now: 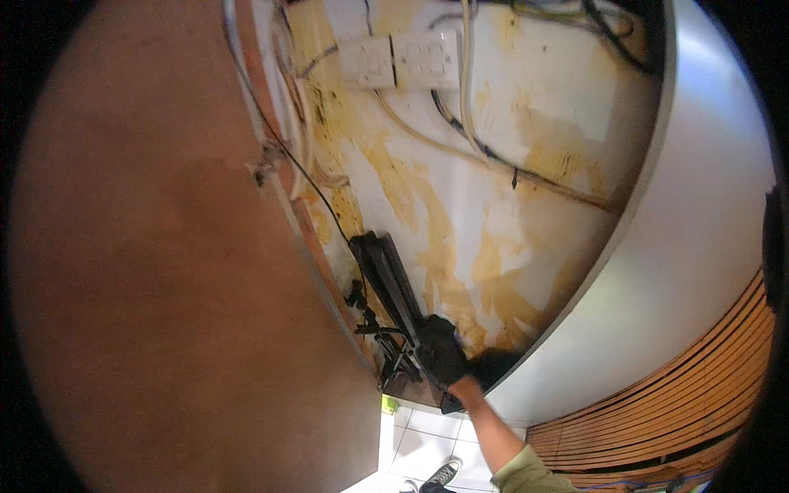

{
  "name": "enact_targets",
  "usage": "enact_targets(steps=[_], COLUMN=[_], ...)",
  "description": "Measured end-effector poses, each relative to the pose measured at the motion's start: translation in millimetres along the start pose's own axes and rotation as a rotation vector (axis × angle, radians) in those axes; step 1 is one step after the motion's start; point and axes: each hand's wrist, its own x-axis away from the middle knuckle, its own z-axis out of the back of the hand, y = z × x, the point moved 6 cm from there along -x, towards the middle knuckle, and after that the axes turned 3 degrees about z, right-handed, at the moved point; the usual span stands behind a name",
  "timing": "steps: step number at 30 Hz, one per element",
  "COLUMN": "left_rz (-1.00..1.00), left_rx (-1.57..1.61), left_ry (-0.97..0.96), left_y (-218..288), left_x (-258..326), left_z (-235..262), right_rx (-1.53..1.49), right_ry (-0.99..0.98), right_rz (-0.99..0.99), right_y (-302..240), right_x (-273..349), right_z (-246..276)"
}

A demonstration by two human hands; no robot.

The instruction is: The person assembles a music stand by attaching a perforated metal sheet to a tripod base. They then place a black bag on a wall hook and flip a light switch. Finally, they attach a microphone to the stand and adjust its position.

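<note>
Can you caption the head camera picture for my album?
A black-gloved right hand at some long black bars, below white plates on a yellow-stained wall.

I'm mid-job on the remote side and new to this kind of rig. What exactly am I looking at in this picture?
There is no robot here: a person is working by hand. The single picture comes from a fisheye camera on their head, looking down, so straight edges bend near the rim.

The right hand, in a black glove, is at the lower end of a long black object; the fingers are too dark to tell how firmly it grips. The left hand is out of view.

Behind is a pale, yellow-stained panel with white socket plates and loose cables. A brown board fills the left side. Below are white floor tiles and a shoe.
</note>
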Motion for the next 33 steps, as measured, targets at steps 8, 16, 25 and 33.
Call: enact_targets(steps=[8,16,25,33], left_rz=[-0.095,-0.141,-0.215,-0.215], left_rx=[0.057,0.089,0.140,0.132], left_ry=[0.066,0.119,0.117,0.141], left_y=[12.7,1.9,5.5,-10.3], left_x=[29.8,40.7,32.8,44.7], left_z=[25.8,38.2,8.3,20.0], right_rx=[0.716,0.966,0.953,0.950], right_ry=[0.464,0.455,0.520,0.530], right_rz=[0.248,0.160,0.131,0.190], right_y=[-293.9,-331.6,-321.3,-348.6], right_x=[-176.0,-219.6,-217.8,-236.4], right_z=[217.9,227.8,221.9,218.2])
